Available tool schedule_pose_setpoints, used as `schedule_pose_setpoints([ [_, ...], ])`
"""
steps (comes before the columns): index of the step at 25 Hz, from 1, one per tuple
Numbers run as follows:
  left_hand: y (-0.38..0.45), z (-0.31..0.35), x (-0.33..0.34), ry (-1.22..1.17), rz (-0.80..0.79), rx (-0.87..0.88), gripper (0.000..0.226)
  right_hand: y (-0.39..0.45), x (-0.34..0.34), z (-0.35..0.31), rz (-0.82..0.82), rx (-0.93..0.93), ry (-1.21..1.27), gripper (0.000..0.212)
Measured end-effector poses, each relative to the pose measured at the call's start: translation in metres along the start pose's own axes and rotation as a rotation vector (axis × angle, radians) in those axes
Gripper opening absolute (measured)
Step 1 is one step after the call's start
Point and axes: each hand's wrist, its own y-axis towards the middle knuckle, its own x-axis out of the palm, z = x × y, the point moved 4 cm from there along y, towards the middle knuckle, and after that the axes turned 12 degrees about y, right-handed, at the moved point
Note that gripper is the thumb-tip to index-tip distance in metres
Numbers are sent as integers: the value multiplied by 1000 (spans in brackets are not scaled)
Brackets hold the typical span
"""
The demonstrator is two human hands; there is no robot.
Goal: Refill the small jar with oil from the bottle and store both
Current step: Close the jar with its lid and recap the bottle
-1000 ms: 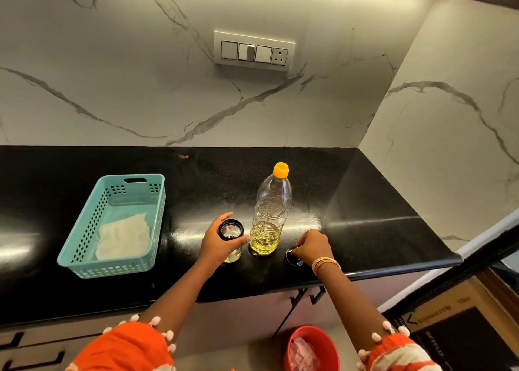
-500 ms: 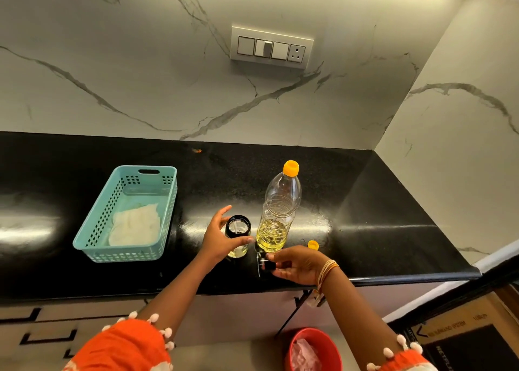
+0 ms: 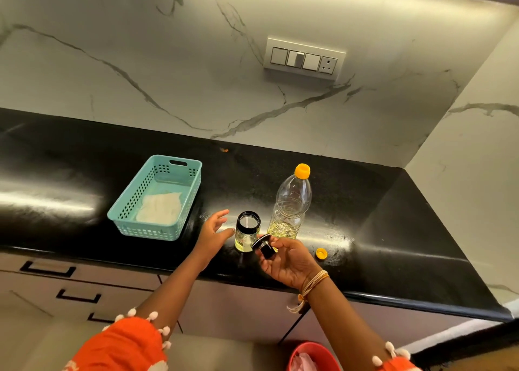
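Observation:
The small glass jar [image 3: 247, 234] stands uncovered near the counter's front edge, with a little yellow oil at its bottom. Right behind it to the right is the clear plastic oil bottle [image 3: 292, 202], upright, its yellow cap [image 3: 302, 171] on and oil only in its lower part. My right hand [image 3: 289, 261] holds the jar's black lid [image 3: 264, 247], tilted, just right of the jar. My left hand [image 3: 213, 234] is beside the jar on its left, fingers spread, thumb tip close to the glass.
A second yellow cap [image 3: 321, 253] lies on the black counter [image 3: 393, 230] right of my right hand. A teal perforated basket [image 3: 132, 202] with a white cloth [image 3: 160, 210] sits to the left. A red bin [image 3: 311, 355] stands below by the drawers.
My right hand has picked the black lid up off the counter and brought it left, next to the jar. My left hand has loosened from around the jar and opened.

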Motion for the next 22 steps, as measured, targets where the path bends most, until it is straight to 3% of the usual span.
schedule_pose_setpoints([
  [4,-1,-2,-1,38,-9,12,44,-6,20,3,-88,-100,5,38],
  [7,2,1,2,86,-75,55,46,-8,40,1,-133,-257,-191,12],
  [12,9,3,2,134,-122,133,54,1,48,-10,106,-1042,-998,11],
  [15,10,9,-2,104,-125,156,53,4,52,-3,148,-1350,-1400,15],
  [18,14,16,-5,88,-156,169,46,11,56,1,269,-1427,-1587,18],
  [22,20,15,-8,109,-197,181,43,19,58,2,369,-1397,-1685,22],
])
